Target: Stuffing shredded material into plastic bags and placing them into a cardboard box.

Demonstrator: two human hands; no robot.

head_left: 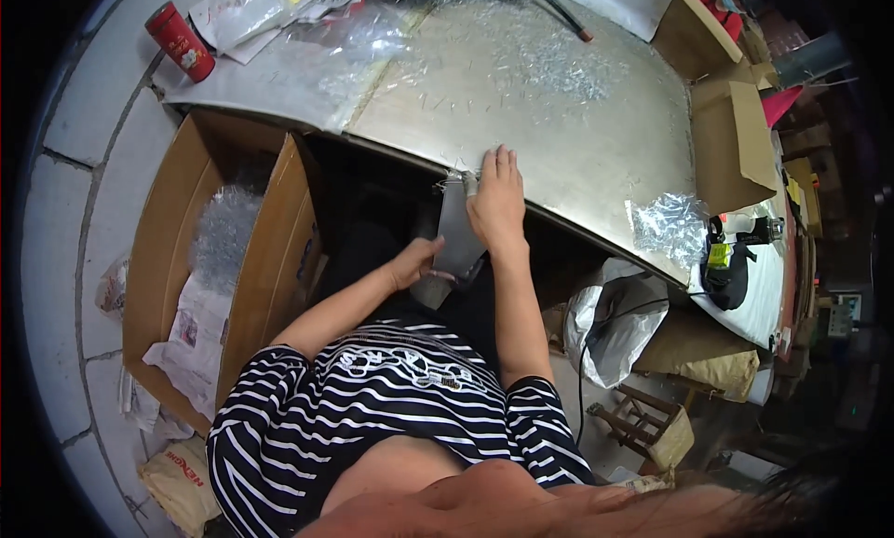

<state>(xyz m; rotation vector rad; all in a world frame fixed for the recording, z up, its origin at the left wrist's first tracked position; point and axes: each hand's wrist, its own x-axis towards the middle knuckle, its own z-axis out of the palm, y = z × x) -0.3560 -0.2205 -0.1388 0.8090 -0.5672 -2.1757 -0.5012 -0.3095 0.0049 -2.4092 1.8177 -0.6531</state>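
My left hand (413, 263) is closed on the lower left edge of a flat grey rectangular plate (456, 223), like a shallow tray. That plate is tilted up against the front edge of the metal tabletop (577, 165). My right hand (498, 203) rests at the same edge, its fingers stretched out flat on the metal. Something greyish is wrapped around its thumb side. A few thin, shiny wire-like pieces (454, 176) lie where the plate meets the table. Many similar small pieces (573, 68) are scattered and heaped farther back.
A cardboard box (265, 198) holding shiny pieces and paper stands at left. A red can (180, 42) and plastic bags (247, 12) lie on the far left. Another shiny heap (669, 226) sits at the right corner, above a silvery bag (610, 324). A wooden stool (643, 426) stands lower right.
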